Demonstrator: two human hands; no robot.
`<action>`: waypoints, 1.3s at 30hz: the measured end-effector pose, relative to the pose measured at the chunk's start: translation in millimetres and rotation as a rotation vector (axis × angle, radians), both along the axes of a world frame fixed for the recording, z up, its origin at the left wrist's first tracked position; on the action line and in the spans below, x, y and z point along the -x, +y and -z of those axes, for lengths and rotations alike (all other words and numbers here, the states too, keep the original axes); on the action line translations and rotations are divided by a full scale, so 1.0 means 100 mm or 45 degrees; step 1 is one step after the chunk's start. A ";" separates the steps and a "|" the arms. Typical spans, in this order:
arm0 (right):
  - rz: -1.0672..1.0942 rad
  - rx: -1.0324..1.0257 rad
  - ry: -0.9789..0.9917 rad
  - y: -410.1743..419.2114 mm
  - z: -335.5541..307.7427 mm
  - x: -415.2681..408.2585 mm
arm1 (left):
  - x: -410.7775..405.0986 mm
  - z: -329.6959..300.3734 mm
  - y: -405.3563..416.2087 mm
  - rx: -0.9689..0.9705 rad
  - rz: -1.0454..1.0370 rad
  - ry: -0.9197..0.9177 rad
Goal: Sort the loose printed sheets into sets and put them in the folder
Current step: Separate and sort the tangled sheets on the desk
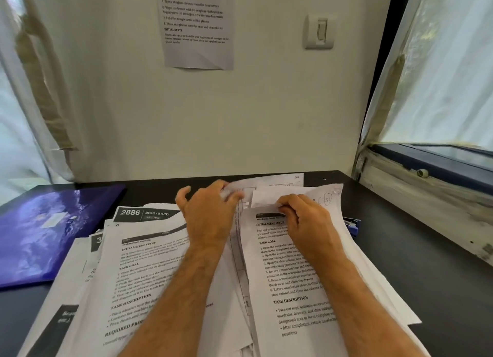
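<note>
Your two hands are both busy at the far edge of the loose printed sheets, which sprawl in an untidy heap across the dark desk right in front of you. Your left hand has its fingers curled around the top corner of a sheet in the middle of the heap. Your right hand pinches the folded-over top edge of the sheet headed "Wardrobe". The purple folder lies closed on the desk to your left, just beside the heap and untouched.

Treat this paper as light, thin and floppy. A single sheet will likely droop and curl if you lift it by one corner alone, and several here already look creased or dog-eared at the top. The sheets probably slide easily over one another, so dragging one may pull its neighbours askew.

Take hold at the top edge or a corner with thumb above and fingers below, and peel one sheet free before lifting. For a finished set, support it with both hands along opposite edges. The folder's glossy cover looks slippery; steady it when you open it.
</note>
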State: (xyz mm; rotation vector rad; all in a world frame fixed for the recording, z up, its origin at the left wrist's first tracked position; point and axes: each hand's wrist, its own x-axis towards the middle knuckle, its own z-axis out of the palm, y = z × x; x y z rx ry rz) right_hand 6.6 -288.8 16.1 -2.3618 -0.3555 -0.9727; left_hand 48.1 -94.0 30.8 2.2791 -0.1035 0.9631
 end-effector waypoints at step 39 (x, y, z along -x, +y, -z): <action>-0.248 -0.213 -0.495 1.22 -2.13 0.33 | 0.96 -1.69 0.70 0.592 0.881 -0.284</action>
